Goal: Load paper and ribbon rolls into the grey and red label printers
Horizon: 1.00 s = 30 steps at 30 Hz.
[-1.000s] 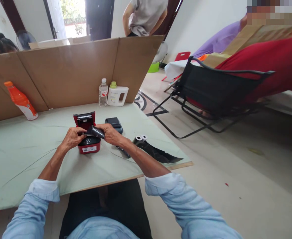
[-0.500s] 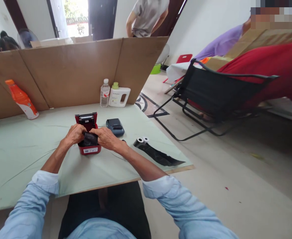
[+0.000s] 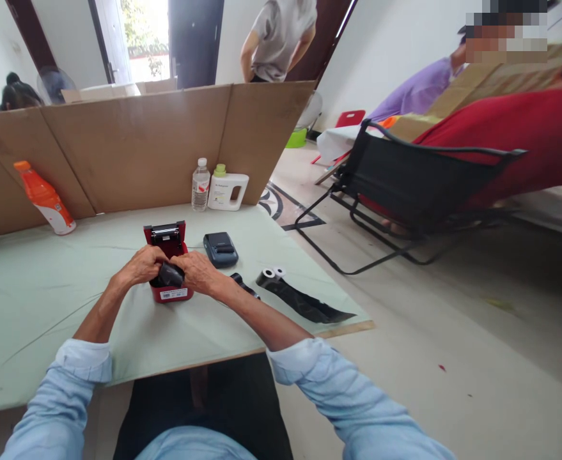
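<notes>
A small red label printer sits on the table with its lid raised, a barcode sticker on its front side. Over its opening, my left hand and my right hand pinch opposite ends of a roll of black ribbon. The roll is tilted and partly inside the printer body; the fingertips are partly hidden by it. To the right lies a long strip of black ribbon trailing from a roll with a white core. A short black roll lies near my right forearm.
Behind the printer is a dark blue handheld printer. An orange bottle, a clear water bottle and a white jug stand along a cardboard screen. A black folding chair and several people are beyond the table.
The black ribbon roll has turned in my hands, from lying level to tilted, its right end lower. My right hand has shifted slightly. The camera view has tipped up a little.
</notes>
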{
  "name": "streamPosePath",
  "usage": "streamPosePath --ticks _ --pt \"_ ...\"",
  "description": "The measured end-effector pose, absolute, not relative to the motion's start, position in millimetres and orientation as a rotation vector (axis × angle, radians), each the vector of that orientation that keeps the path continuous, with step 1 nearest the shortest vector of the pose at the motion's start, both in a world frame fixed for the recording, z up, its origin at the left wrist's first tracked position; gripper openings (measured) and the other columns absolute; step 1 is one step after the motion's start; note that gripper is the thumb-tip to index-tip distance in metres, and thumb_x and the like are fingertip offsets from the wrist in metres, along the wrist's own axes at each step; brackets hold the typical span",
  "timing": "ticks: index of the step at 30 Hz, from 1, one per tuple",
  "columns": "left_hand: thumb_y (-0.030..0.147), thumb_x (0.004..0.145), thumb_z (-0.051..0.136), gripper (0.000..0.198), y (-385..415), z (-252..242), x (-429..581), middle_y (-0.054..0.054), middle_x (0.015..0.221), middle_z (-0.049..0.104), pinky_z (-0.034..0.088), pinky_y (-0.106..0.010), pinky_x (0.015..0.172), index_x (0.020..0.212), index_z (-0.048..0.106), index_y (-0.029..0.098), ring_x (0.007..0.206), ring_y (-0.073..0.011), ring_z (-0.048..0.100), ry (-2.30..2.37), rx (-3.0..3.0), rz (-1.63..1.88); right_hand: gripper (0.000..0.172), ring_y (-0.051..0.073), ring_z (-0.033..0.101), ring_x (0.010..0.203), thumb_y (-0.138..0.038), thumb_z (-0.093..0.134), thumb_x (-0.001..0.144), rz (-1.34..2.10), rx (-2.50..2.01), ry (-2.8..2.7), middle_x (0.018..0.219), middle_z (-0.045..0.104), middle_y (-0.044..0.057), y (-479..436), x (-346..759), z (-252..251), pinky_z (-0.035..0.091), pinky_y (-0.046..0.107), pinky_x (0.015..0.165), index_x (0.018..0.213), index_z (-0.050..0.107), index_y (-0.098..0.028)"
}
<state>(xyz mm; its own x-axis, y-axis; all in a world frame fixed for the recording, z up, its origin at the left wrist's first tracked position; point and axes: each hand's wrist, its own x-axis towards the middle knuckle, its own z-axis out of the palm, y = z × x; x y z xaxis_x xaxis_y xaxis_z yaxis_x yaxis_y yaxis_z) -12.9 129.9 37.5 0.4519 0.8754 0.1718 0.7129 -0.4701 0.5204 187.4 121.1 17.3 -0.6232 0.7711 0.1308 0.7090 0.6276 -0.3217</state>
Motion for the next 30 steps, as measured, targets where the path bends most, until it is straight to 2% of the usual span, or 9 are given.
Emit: streamPosePath --ticks 3,6,9,11,14,17,20,24,30 --pt "0.013 0.076 0.057 0.028 127 39 -27 -0.006 0.097 0.078 0.057 -0.032 0.087 0.088 0.081 0.022 0.091 -0.0212 0.07 1.503 2.311 0.783 0.02 0.025 0.069 0.089 -0.023 0.066 0.096 0.357 -1.146 -2.593 0.098 0.081 0.009 120 191 15 0.036 0.033 0.073 0.112 0.076 -0.021" --pt "0.017 0.079 0.063 0.037 134 40 -39 -0.011 0.113 0.074 0.06 -0.036 0.086 0.113 0.078 0.018 0.096 -0.023 0.071 1.781 2.159 1.094 0.021 0.023 0.068 0.088 -0.018 0.063 0.096 0.34 -1.097 -2.599 0.099 0.08 0.009 116 193 12 0.035 0.032 0.072 0.113 0.076 -0.021" --pt "0.02 0.075 0.071 0.068 152 38 -42 -0.017 0.139 0.066 0.062 -0.038 0.084 0.142 0.062 0.016 0.112 -0.0281 0.071 1.739 1.962 1.18 0.026 0.023 0.067 0.086 -0.012 0.061 0.093 0.296 -1.066 -2.619 0.1 0.08 0.01 111 196 8 0.035 0.032 0.072 0.114 0.074 -0.019" --pt "0.021 0.073 0.072 0.08 164 35 -41 -0.021 0.147 0.061 0.062 -0.039 0.089 0.15 0.052 0.012 0.123 -0.031 0.069 1.593 1.845 1.136 0.032 0.024 0.068 0.088 -0.009 0.061 0.091 0.281 -1.043 -2.618 0.103 0.08 0.011 110 197 3 0.038 0.032 0.074 0.119 0.073 -0.018" --pt "0.02 0.073 0.071 0.075 173 29 -40 -0.021 0.142 0.065 0.059 -0.039 0.097 0.146 0.055 0.01 0.129 -0.0311 0.067 1.433 1.79 1.111 0.039 0.025 0.067 0.099 -0.005 0.058 0.09 0.253 -0.983 -2.54 0.113 0.077 0.012 109 199 -7 0.045 0.034 0.084 0.125 0.071 -0.018" --pt "0.024 0.075 0.072 0.065 163 26 -43 -0.015 0.132 0.071 0.06 -0.037 0.095 0.138 0.061 0.015 0.128 -0.0294 0.067 1.337 1.828 1.125 0.044 0.028 0.063 0.111 -0.005 0.06 0.089 0.18 -0.918 -2.407 0.125 0.07 0.014 104 202 -19 0.05 0.04 0.096 0.129 0.071 -0.019" --pt "0.031 0.08 0.072 0.056 141 26 -47 -0.012 0.129 0.072 0.061 -0.039 0.096 0.134 0.065 0.017 0.122 -0.0269 0.069 1.307 1.933 1.068 0.045 0.03 0.061 0.114 -0.009 0.065 0.088 0.098 -0.867 -2.324 0.127 0.067 0.015 95 204 -30 0.052 0.045 0.101 0.131 0.07 -0.019" --pt "0.037 0.084 0.073 0.054 110 29 -54 -0.012 0.144 0.066 0.058 -0.047 0.106 0.136 0.066 0.023 0.135 -0.0297 0.063 1.289 2.119 0.938 0.04 0.031 0.061 0.115 -0.012 0.064 0.091 0.022 -0.804 -2.264 0.124 0.069 0.015 80 204 -43 0.052 0.05 0.103 0.129 0.071 -0.018" --pt "0.042 0.078 0.087 0.076 84 17 -62 -0.016 0.164 0.051 0.045 -0.056 0.122 0.147 0.059 0.027 0.151 -0.036 0.049 1.248 2.35 0.777 0.036 0.033 0.059 0.125 -0.018 0.064 0.096 0.073 -0.761 -2.213 0.135 0.066 0.018 72 204 -50 0.051 0.055 0.109 0.13 0.071 -0.021"
